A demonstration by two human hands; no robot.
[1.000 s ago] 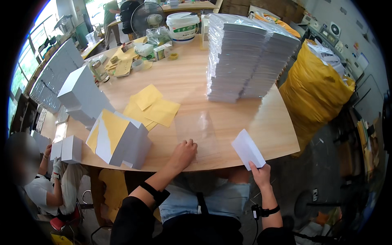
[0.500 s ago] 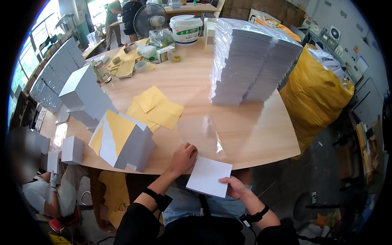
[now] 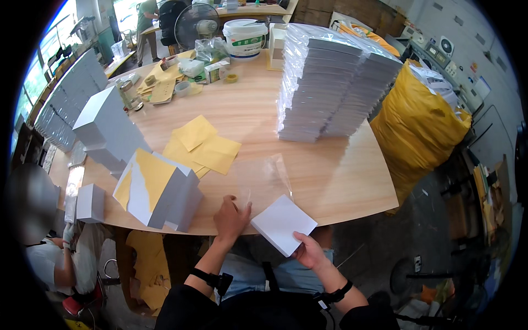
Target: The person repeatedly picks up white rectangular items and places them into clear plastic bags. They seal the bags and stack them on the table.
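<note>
My right hand [image 3: 309, 250] grips a square stack of white paper [image 3: 283, 224] by its near right corner, thumb on top. The stack is tilted and held at the table's front edge, its far corner over the near end of a clear plastic bag [image 3: 264, 175]. That bag lies flat on the wooden table, its near left edge slightly raised. My left hand [image 3: 232, 219] is at this edge, thumb and fingers apart; whether a fingertip touches the film is hard to see.
Tall white paper stacks [image 3: 173, 195] stand at left, one topped with torn yellow paper. Yellow sheets [image 3: 206, 148] lie mid-table. A large film-wrapped stack [image 3: 324, 88] stands at back right, beside a yellow sack [image 3: 418, 132]. Another person [image 3: 60, 258] sits at far left.
My left hand has moved left, away from the paper stack, and its fingers have spread. The stack has turned in my right hand and its far corner now reaches over the bag.
</note>
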